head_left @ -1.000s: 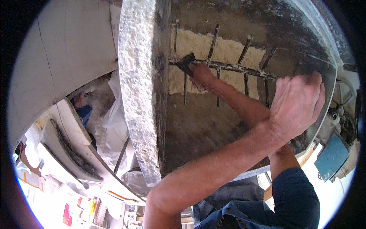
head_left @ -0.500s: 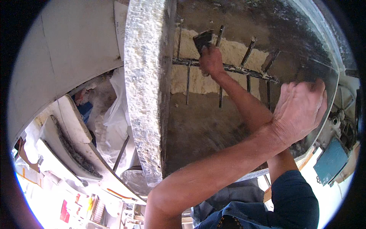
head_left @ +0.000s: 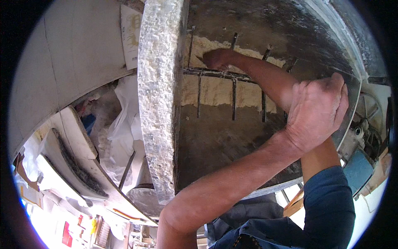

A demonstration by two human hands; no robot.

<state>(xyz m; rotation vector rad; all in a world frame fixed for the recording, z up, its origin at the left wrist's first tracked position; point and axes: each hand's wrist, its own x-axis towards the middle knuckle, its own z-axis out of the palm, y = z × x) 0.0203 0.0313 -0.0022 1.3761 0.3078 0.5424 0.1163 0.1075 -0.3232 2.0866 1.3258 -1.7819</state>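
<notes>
My right hand (head_left: 217,59) is closed around a scraper (head_left: 200,59); only a thin dark edge of its blade shows past the fingers. That hand is inside a large dark, curved metal vessel (head_left: 224,145), just above a bar with crosswise rods (head_left: 234,99). Cream-coloured, caked material (head_left: 211,95) covers a band of the surface behind the rods. Crossing over my right forearm, my left hand (head_left: 315,110) is clenched near the vessel's right edge. Its curled fingers hide whatever they may hold.
A thick end wall with a rough, pale-crusted edge (head_left: 159,83) stands left of my arms. Beyond it hang crumpled plastic sheeting (head_left: 124,112) and a pale curved panel (head_left: 83,54). Spoked wheels (head_left: 369,110) and a teal box (head_left: 357,170) are at the right.
My right hand has moved slightly left and turned, so the scraper's broad blade no longer faces me. My left hand keeps its clenched shape. The whole view has shifted a little.
</notes>
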